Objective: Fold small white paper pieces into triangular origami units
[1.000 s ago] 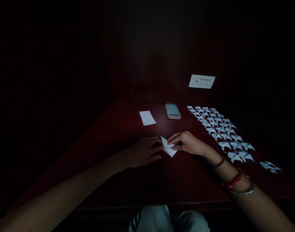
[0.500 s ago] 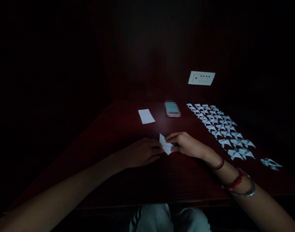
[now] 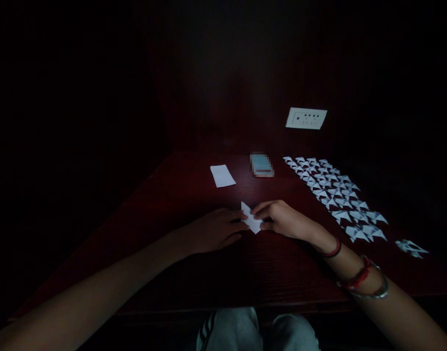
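Observation:
A small white folded paper [image 3: 254,225] with pointed corners lies between my two hands at the middle of the dark red table. My right hand [image 3: 282,218] grips its right side, thumb at the lower edge and fingers curled over the top. From the left, my left hand [image 3: 219,229] holds the other side, its fingertips resting on the paper and its lower fingers reaching out over the table. A flat stack of white paper sheets [image 3: 222,176] sits just beyond my hands.
Rows of several folded white paper pieces [image 3: 328,183] cover the table's right side, with a separate folded piece [image 3: 412,247] nearer me. A blurred, light blue rectangular object [image 3: 261,165] lies at the back. A socket plate [image 3: 306,118] is on the wall; the surroundings are very dark.
My left fingertips have slid slightly further right onto the folded paper. My right fingers have shifted a little on it. The other things have stayed in place.

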